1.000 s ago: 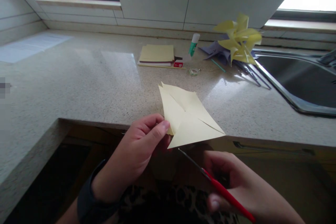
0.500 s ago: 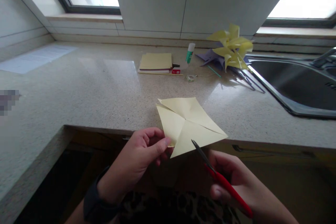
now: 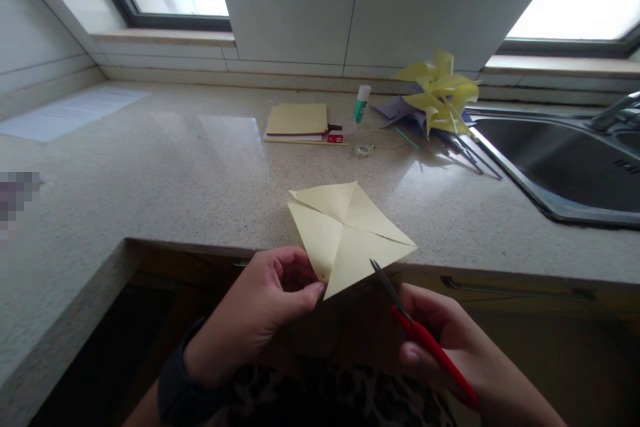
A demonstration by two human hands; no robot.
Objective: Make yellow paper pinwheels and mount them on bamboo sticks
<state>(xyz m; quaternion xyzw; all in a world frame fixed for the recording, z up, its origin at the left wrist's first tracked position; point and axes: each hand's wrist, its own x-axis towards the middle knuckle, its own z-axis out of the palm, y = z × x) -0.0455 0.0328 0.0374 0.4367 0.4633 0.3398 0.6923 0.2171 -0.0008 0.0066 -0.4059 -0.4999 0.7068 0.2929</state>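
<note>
My left hand (image 3: 273, 300) pinches the near corner of a pale yellow paper square (image 3: 347, 233), held just above the counter's front edge. The square shows diagonal creases and cuts running toward its middle. My right hand (image 3: 445, 347) grips red-handled scissors (image 3: 425, 340); their closed dark blades point up-left, the tip touching the paper's near right edge.
On the speckled counter (image 3: 175, 173) lie a stack of yellow paper (image 3: 297, 120), a glue stick (image 3: 361, 103), a tape roll (image 3: 363, 150), and yellow and purple paper pinwheels (image 3: 440, 97) with sticks. A steel sink (image 3: 565, 160) is at the right. A white sheet (image 3: 70, 110) lies far left.
The paper has tilted flatter and shifted slightly left. The scissors came up from under the paper until their tip met its near right edge.
</note>
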